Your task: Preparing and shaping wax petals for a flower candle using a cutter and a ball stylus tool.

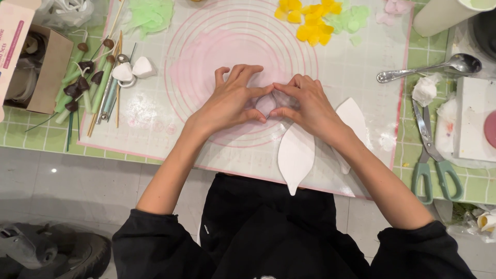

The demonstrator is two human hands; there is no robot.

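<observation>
The pink sheet (pixel 206 67) — a thin, rolled-out layer of soft paste, by the look of it — lies flat on the ringed baking mat (pixel 356 62) in the middle of the bench (pixel 31 134). Both hands press on its near edge: the left hand (pixel 230 103) and right hand (pixel 305 103) meet fingertip to fingertip around a small cutter-shaped piece (pixel 265 105), fingers curled and closed about it, thumbs below. What exactly sits inside that ring is partly hidden.

The sheet is likely light, limp and easily torn or stretched; it would be best lifted from underneath at an edge with flat fingers, not pinched.

Just beside the right wrist lie two white leaf-shaped cutouts (pixel 295 155), pointed at both ends. At the far edge of the mat are heaps of yellow petals (pixel 307 18) and pale green petals (pixel 147 15).

To the left — an open cardboard box (pixel 49 67) with a pink-and-white printed flap at the frame's corner, its wording too small to matter. Near it are green stems with dark brown tips (pixel 77 88) and thin sticks. On the right are a metal spoon (pixel 429 70), green-handled scissors (pixel 431 155) and a white block (pixel 473 119).
</observation>
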